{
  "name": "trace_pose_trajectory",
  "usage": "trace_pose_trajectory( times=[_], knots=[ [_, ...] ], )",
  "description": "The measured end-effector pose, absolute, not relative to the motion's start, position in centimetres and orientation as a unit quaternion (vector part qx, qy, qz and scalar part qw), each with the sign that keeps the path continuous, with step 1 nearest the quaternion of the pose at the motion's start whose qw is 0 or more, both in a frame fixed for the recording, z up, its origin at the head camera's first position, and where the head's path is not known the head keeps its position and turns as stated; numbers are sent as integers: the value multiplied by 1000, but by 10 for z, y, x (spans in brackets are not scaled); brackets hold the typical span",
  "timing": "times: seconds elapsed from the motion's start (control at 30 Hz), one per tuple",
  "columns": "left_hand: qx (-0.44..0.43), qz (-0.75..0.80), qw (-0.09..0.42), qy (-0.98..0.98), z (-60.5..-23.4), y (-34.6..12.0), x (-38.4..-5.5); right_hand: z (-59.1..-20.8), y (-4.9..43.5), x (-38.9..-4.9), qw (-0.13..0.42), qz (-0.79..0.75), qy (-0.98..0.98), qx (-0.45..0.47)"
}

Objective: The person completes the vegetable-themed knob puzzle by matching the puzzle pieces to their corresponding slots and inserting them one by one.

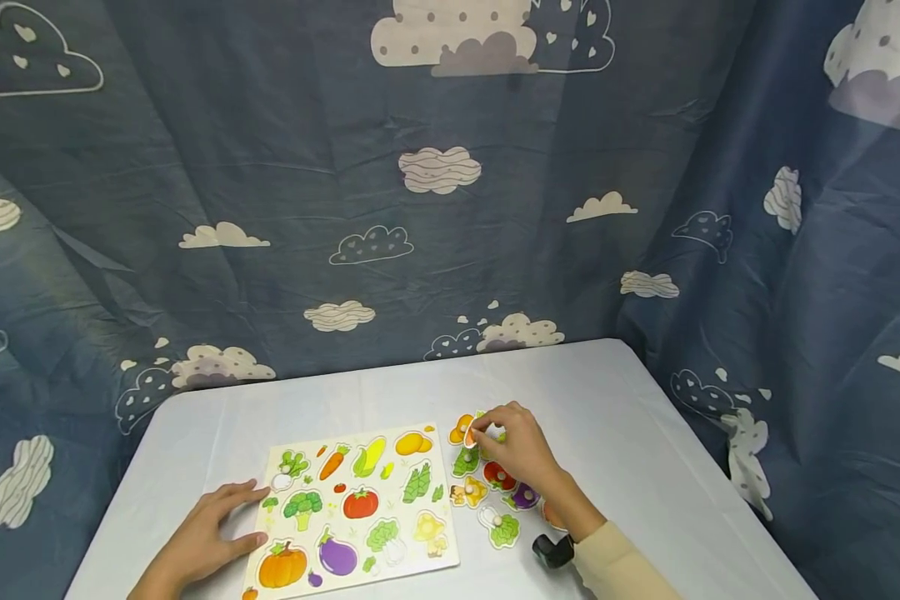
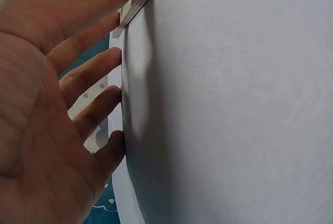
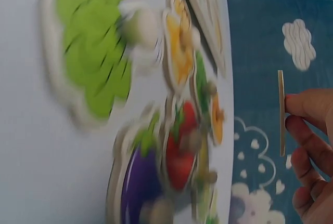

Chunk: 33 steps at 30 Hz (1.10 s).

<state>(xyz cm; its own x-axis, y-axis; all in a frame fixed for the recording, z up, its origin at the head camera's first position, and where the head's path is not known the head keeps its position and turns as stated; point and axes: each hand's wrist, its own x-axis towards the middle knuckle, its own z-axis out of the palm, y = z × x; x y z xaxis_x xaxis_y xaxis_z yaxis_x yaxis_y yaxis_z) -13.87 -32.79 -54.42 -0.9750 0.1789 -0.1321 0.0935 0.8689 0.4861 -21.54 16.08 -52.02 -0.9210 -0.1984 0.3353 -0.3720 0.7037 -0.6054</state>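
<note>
A white vegetable puzzle board (image 1: 390,570) lies on the table with pictures of a pumpkin, an eggplant, a tomato and other vegetables. At its left edge rests my left hand (image 1: 208,533), fingers spread and loosely extended; in the left wrist view the thumb (image 2: 88,0) meets the board's side. My right hand (image 1: 521,446) pinches a thin knobbed puzzle piece (image 1: 470,432) above the loose pieces right of the board. Its face looks orange in the head view; the right wrist view shows this puzzle piece (image 3: 282,112) edge-on, so its picture is hidden.
Loose knobbed pieces lie right of the board: a tomato (image 1: 499,476), an eggplant (image 1: 523,497), a cabbage (image 1: 504,531), mushrooms (image 1: 474,491) and green peas (image 1: 466,461). Others are partly under my right hand and forearm. A cloud-patterned curtain (image 1: 292,200) hangs behind the white table (image 1: 592,383).
</note>
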Motion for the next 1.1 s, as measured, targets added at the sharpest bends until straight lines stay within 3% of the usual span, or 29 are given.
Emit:
trace_pose_trajectory(
  times=[1.1],
  knots=[
    [51, 245, 94, 963, -550, -328, -141, -528, 42, -230, 83, 358, -904, 217]
  ],
)
